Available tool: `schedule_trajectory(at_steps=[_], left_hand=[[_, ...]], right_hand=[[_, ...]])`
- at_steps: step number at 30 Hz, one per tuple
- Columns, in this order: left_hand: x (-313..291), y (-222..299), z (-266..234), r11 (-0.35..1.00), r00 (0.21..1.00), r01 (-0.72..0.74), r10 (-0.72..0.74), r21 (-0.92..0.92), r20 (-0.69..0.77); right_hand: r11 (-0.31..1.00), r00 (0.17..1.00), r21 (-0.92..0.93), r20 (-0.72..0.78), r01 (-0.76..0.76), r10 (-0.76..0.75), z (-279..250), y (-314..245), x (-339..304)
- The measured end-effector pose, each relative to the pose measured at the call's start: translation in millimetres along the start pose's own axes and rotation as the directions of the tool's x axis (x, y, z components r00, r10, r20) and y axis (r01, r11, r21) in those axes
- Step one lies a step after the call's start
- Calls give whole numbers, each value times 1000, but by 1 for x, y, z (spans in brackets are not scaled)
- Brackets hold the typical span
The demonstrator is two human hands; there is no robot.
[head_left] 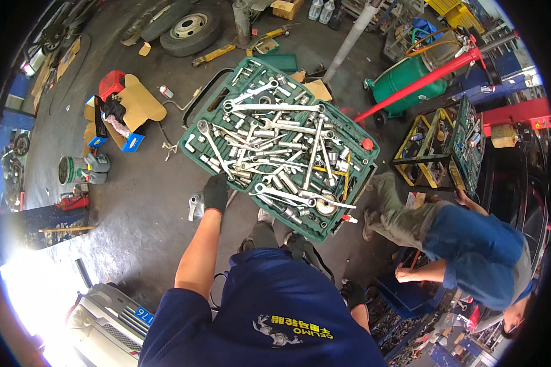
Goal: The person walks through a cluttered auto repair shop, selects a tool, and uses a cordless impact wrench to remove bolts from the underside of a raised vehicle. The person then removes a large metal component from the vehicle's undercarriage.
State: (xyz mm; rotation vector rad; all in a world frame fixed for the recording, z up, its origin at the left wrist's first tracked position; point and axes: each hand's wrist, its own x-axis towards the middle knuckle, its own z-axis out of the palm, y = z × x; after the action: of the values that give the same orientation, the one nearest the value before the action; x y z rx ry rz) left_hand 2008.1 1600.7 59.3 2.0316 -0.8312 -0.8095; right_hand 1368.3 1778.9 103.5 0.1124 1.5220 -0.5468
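A large green tool case [197,160] lies open in front of me, heaped with combination wrenches [275,107], sockets and a ratchet [213,145]. My left hand [216,193], in a black glove, is at the case's near left edge, close to the ratchet's handle end. Beside it is a grey metal object [196,207] whose kind I cannot make out; whether the hand grips it is unclear. The glove hides how those fingers are set. Low by my right side hangs my right hand [353,294], also gloved in black, its fingers dark and indistinct.
A person in blue [471,251] bends at the right, beside a rack of tool cases [431,147]. Behind the case are a red bar [419,85] and a green tank [410,82]. Left are an opened carton [142,107] and a bucket [72,170]; a tyre [191,30] lies farther back.
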Motion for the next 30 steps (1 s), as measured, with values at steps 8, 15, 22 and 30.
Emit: schedule_trajectory(at_steps=[8, 15, 22, 30], left_hand=[[11, -39, 13, 978, 994, -30, 8, 205, 107], [10, -35, 5, 972, 986, -128, 102, 197, 133], [4, -6, -14, 997, 999, 34, -34, 73, -4], [24, 33, -34, 911, 995, 49, -10, 409, -96]], right_hand=[[995, 994, -96, -100, 23, -33, 31, 1, -6], [998, 993, -36, -106, 53, -57, 40, 13, -9], [999, 1000, 42, -1, 2, -2, 34, 23, -11], [991, 967, 132, 247, 22, -54, 33, -5, -2]])
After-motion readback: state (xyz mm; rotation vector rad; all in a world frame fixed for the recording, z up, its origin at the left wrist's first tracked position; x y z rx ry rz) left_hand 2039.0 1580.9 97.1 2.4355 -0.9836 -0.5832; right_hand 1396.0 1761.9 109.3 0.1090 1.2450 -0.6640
